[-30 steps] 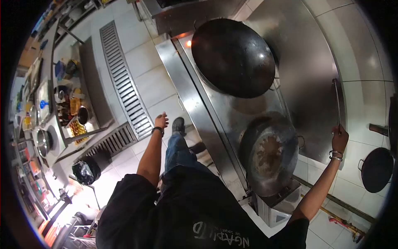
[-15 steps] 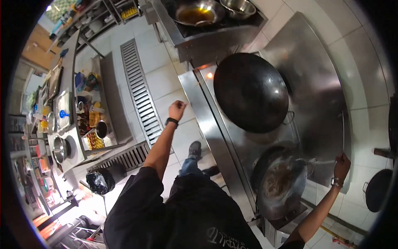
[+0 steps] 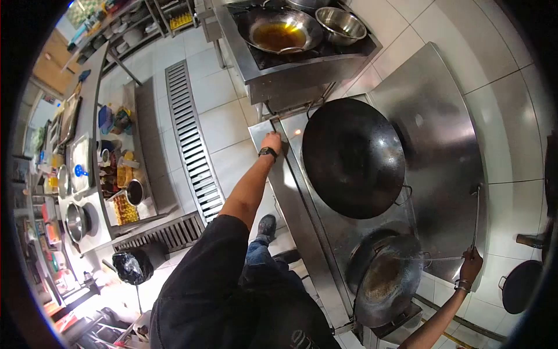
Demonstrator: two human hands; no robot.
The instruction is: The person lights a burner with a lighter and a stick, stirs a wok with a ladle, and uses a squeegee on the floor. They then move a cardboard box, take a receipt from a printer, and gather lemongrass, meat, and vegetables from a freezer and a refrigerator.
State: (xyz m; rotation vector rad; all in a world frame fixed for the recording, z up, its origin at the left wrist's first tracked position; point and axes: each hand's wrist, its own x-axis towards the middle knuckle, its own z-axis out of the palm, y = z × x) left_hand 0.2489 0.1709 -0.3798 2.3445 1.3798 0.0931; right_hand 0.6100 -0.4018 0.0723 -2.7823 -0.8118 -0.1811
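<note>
Head view: your right hand [image 3: 471,260] grips the tap [image 3: 475,218], aiming water into the wok [image 3: 386,285]; left hand [image 3: 271,141] steadies on the stove [image 3: 296,203], grip unclear

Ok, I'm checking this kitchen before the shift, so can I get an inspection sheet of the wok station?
Surface: stainless steel wok range, two woks on it.
Job's things: large black round wok; smaller stained wok; thin metal rod at the backsplash.
Clutter: pan of amber liquid and steel bowl on the next stove.
Fingers: left hand rests on the range's front edge; right hand grips the rod's lower end.
Cables: nothing seen.
Surroundings: white tiled floor with a grated drain; crowded prep counter opposite.
</note>
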